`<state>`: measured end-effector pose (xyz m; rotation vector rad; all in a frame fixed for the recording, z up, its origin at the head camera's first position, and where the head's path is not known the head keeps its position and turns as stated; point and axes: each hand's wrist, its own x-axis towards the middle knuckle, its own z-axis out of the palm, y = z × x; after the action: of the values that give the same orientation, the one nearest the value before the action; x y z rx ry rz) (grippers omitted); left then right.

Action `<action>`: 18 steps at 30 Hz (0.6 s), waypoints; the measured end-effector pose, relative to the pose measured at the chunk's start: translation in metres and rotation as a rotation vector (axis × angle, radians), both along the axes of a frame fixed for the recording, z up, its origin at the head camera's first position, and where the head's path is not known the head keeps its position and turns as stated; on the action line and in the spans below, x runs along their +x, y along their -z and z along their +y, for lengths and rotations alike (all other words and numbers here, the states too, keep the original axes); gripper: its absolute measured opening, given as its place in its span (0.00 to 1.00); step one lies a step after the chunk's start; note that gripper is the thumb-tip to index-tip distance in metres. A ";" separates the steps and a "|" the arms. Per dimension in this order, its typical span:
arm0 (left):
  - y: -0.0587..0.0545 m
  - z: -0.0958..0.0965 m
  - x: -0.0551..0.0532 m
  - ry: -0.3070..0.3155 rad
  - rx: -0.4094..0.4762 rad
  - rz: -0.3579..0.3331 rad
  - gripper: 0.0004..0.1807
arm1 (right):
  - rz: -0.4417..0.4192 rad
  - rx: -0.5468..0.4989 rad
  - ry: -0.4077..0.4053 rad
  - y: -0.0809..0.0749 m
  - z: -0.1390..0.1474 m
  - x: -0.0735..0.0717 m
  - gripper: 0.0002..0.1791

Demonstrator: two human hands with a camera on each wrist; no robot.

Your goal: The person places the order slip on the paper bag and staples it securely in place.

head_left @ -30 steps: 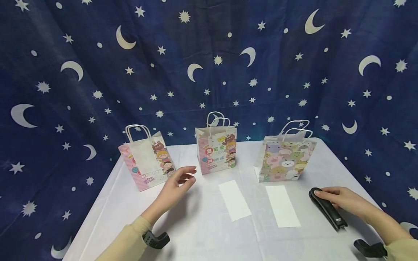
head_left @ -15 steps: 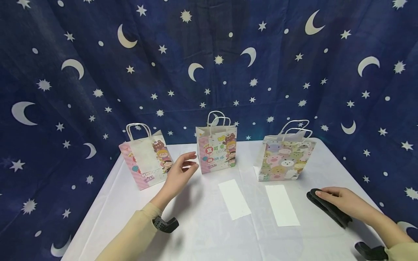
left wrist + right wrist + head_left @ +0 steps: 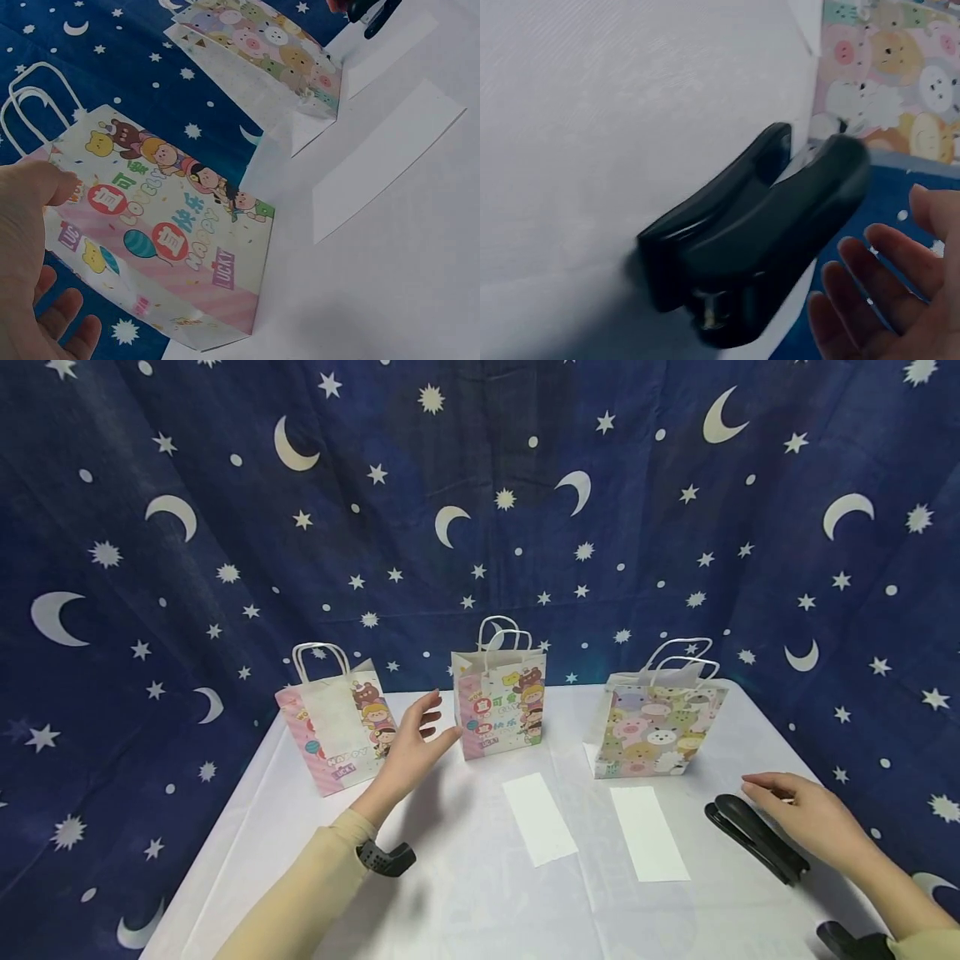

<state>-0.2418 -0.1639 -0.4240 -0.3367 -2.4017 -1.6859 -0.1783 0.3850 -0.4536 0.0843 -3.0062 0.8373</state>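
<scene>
Just left of the middle paper gift bag (image 3: 506, 710), my left hand (image 3: 408, 752) is spread, with thumb and fingers apart. In the left wrist view its thumb overlaps the bag's upper edge (image 3: 161, 225); contact cannot be told. A black stapler (image 3: 759, 837) lies on the white table near the right edge. Beside it my right hand (image 3: 813, 818) hovers with loose fingers. The right wrist view has the stapler (image 3: 780, 225) apart from the fingers (image 3: 885, 277).
A pink cartoon gift bag (image 3: 337, 743) stands tilted at the left, and an animal-print one (image 3: 656, 735) at the right. Two white paper strips, one left (image 3: 540, 820) and one right (image 3: 649, 835), lie flat in front. A starry blue curtain (image 3: 495, 568) hangs behind.
My right hand has let go of the stapler and lifted off it, after the stapler turned slightly on the table. My left hand has moved up toward the middle bag, its fingers spreading.
</scene>
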 end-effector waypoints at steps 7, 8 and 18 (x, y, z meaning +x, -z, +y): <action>-0.014 0.001 -0.003 -0.001 -0.022 -0.004 0.43 | 0.138 -0.012 -0.004 -0.014 -0.024 0.005 0.24; -0.014 0.000 -0.004 -0.002 -0.028 0.001 0.44 | 0.152 -0.013 -0.017 -0.016 -0.028 0.006 0.22; -0.013 0.000 -0.018 -0.007 -0.070 -0.006 0.49 | 0.125 -0.090 -0.157 -0.034 -0.081 0.008 0.24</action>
<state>-0.2602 -0.1635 -0.4111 -0.3337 -2.4673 -1.6053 -0.1700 0.3040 -0.4201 0.3609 -2.8697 0.9405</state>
